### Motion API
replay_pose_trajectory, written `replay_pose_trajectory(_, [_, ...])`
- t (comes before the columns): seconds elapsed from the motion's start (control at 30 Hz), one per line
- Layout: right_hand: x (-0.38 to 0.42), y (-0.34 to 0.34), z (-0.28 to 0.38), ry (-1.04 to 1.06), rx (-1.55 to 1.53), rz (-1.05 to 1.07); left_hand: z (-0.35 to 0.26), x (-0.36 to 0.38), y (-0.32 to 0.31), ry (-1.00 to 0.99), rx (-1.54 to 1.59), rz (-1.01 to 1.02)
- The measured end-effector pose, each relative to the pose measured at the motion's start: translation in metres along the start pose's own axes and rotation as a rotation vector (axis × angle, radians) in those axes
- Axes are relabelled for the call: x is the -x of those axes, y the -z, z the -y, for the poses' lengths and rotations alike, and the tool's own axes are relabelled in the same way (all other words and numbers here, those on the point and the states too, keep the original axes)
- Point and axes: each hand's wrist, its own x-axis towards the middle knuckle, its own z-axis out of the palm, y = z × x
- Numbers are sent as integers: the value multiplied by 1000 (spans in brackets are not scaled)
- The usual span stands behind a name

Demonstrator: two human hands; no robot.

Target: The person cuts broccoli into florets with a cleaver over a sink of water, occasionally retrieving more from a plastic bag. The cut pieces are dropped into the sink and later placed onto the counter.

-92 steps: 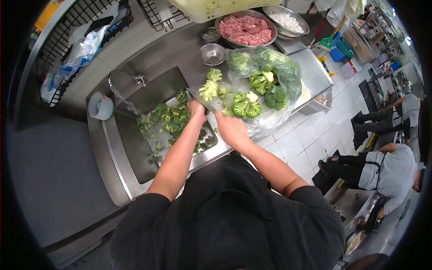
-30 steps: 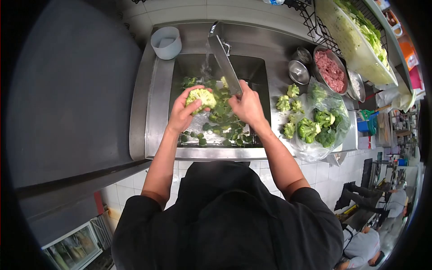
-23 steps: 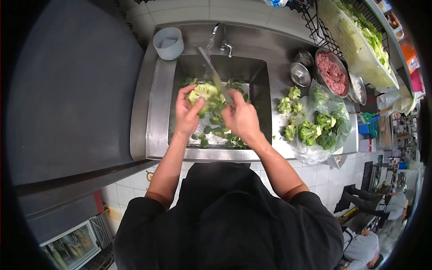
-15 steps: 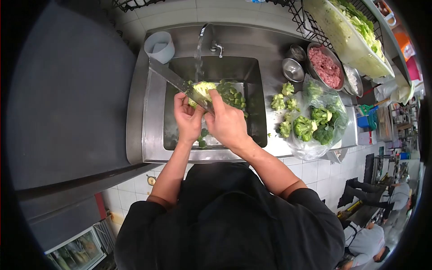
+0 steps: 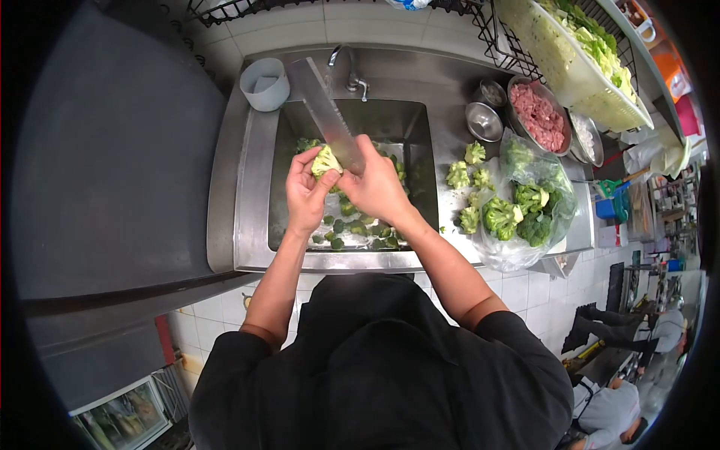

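My left hand (image 5: pixel 304 201) grips a piece of broccoli (image 5: pixel 325 161), its pale cut side facing up. My right hand (image 5: pixel 379 186) is closed round the handle of a broad-bladed knife (image 5: pixel 324 101). The blade points up and away to the left, just beside the broccoli. Both hands are over the metal sink (image 5: pixel 415 116). Below them, several cut broccoli florets (image 5: pixel 364 226) lie on the sink bottom. The knife handle is mostly hidden in my right hand.
Right of the sink are loose broccoli pieces (image 5: pixel 457 175), a plastic bag (image 5: pixel 517 259) of broccoli, a small metal bowl (image 5: pixel 484 122) and a bowl of raw meat (image 5: pixel 538 112). A faucet (image 5: pixel 356 82) and a grey-white container (image 5: pixel 265 94) stand behind. Two people work far right.
The knife has swung from lying across the broccoli to a steeper angle beside it. My left hand has turned the broccoli. The water stream from the faucet no longer shows clearly.
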Motion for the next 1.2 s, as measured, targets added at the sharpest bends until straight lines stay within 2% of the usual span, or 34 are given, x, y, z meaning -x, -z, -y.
replay_pose_trajectory(0.03, [-2, 4, 1, -58, -67, 16, 1, -1, 2, 15, 40, 6])
replay_pose_trajectory(0.17, [-8, 11, -14, -8, -166, -43, -2, 0, 9, 130, 205, 16])
replay_pose_trajectory(0.23, [-11, 18, -18, -90, -174, -28, -6, -6, 10, 184, 334, 34])
replay_pose_trajectory(0.3, [-12, 20, -30, -45, -78, -48, -7, -8, 17, 212, 336, 60])
replay_pose_trajectory(0.37, [-11, 26, -28, -140, 185, -63, -7, -8, 21, 245, 337, 92])
replay_pose_trajectory(0.43, [-3, 24, -27, -96, 260, -77, -11, -7, 19, 309, 247, 114])
replay_pose_trajectory(0.47, [3, 22, -26, -5, 326, -50, -12, -7, 18, 317, 248, 115])
replay_pose_trajectory(0.53, [15, 18, -20, 183, 407, -31, -18, -6, 12, 275, -9, 179])
replay_pose_trajectory(0.57, [19, 18, -14, 176, 410, -36, -22, -5, 8, 281, -6, 186])
replay_pose_trajectory(0.63, [27, 17, -3, 344, 501, -8, -32, -3, 0, 271, -284, 132])
replay_pose_trajectory(0.67, [30, 16, -2, 379, 564, 0, -29, -8, 9, 281, -407, 172])
replay_pose_trajectory(0.7, [31, 17, -1, 377, 565, -2, -30, -9, 6, 281, -406, 175])
replay_pose_trajectory(0.77, [32, 18, 1, 422, 578, -46, -38, -8, 1, 98, -646, 219])
replay_pose_trajectory(0.8, [32, 18, 2, 422, 579, -45, -45, -6, -7, 96, -679, 191])
replay_pose_trajectory(1.03, [30, 17, 2, 397, 555, 12, -54, 0, -12, 151, -587, 208])
replay_pose_trajectory(1.1, [28, 11, -2, 379, 548, 27, -49, 4, -13, 280, -326, 144])
replay_pose_trajectory(1.13, [26, 9, -3, 328, 517, 44, -50, 3, -12, 274, -327, 140])
replay_pose_trajectory(1.2, [23, 3, -7, 274, 478, 66, -52, 4, -9, 280, -489, 254])
